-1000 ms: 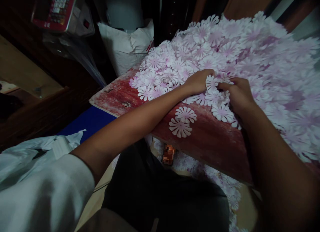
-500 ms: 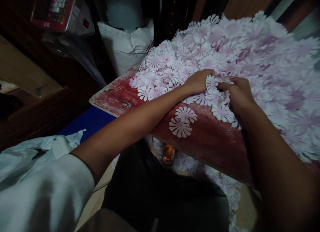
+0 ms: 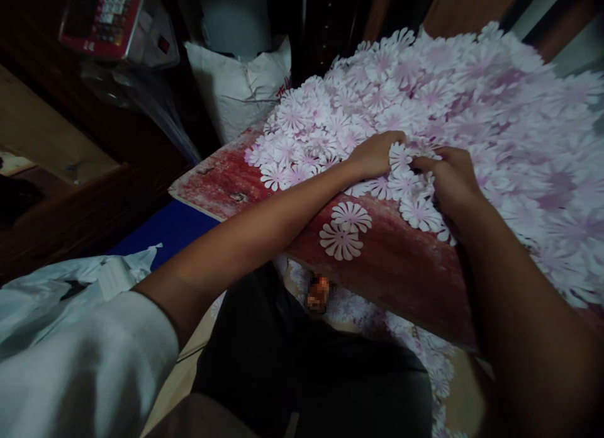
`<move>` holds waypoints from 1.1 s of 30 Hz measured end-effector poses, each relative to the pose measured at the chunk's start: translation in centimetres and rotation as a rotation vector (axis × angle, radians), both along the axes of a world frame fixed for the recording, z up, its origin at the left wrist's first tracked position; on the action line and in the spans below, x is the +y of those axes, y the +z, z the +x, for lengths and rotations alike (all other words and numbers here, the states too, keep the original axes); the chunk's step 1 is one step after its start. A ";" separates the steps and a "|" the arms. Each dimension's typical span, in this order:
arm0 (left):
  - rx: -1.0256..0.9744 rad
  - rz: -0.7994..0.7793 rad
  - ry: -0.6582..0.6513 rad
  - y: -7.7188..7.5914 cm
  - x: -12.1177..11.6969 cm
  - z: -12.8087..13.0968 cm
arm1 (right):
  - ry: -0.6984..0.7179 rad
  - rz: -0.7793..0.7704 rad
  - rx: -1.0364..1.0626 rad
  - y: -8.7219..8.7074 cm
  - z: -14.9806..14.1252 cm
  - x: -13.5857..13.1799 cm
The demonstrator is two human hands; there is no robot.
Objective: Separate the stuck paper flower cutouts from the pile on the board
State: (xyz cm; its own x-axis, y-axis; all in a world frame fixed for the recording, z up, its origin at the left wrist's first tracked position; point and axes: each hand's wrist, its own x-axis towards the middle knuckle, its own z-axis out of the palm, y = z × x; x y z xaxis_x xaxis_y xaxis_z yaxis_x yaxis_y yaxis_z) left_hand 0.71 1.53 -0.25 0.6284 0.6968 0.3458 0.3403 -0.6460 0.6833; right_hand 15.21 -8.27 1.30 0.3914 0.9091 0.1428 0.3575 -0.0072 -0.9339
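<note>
Pink-tinted paper flower cut-outs (image 3: 453,92) heap from twelve to three o'clock on a red-painted board (image 3: 391,274), the left hand (image 3: 375,155) curled against them, the right hand (image 3: 450,183) pinching a small clump (image 3: 401,177), so a hard tug could tear petals or drag flowers off the board's edge.

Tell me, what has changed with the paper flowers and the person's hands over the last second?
Almost nothing visibly changed: the left hand and right hand stay at the same paper flowers, with nothing clearly taken or let go. The two loose flowers on the red board also stayed where they were.
</note>
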 end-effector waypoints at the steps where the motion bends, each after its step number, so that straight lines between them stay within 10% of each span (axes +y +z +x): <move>1: -0.004 -0.004 -0.002 0.0 0.0 0.0 | -0.003 -0.002 -0.001 0.0 0.0 0.0; 33: 0.038 0.008 -0.008 0.2 -0.3 -0.1 | -0.001 0.001 -0.017 -0.3 0.3 0.3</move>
